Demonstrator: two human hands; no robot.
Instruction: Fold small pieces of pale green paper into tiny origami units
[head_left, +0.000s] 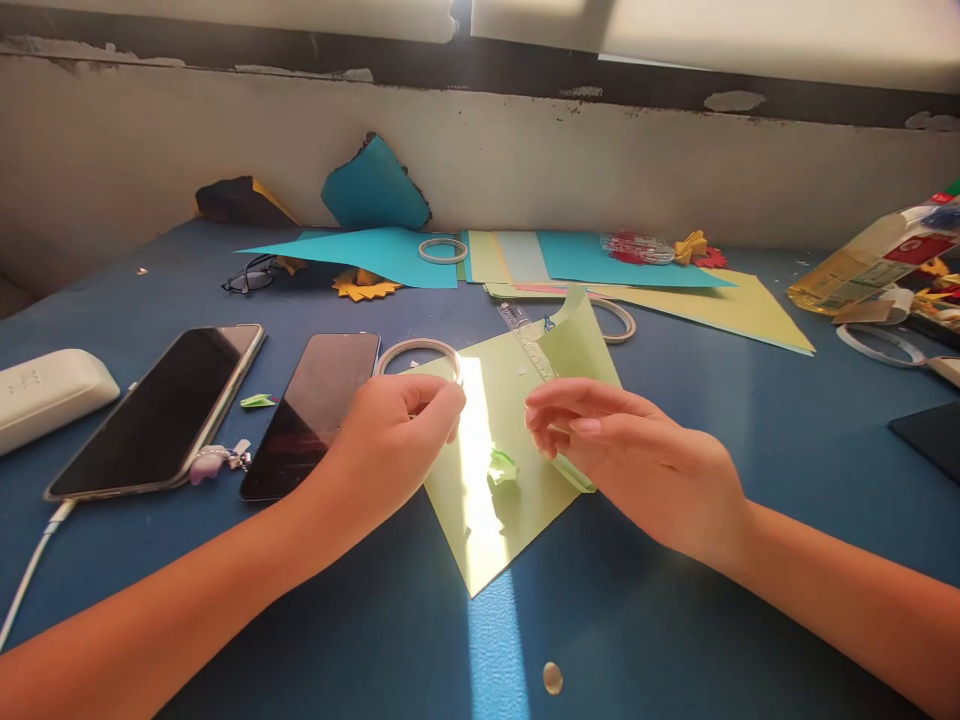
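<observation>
My left hand (401,430) pinches, my right hand (645,460) half-curls near green paper (536,490); I can't tell if either grips anything.

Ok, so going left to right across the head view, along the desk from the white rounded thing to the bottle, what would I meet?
White rounded object, phone with the white cable, second phone, left hand, crumpled green scrap, right hand, bottle.
</observation>
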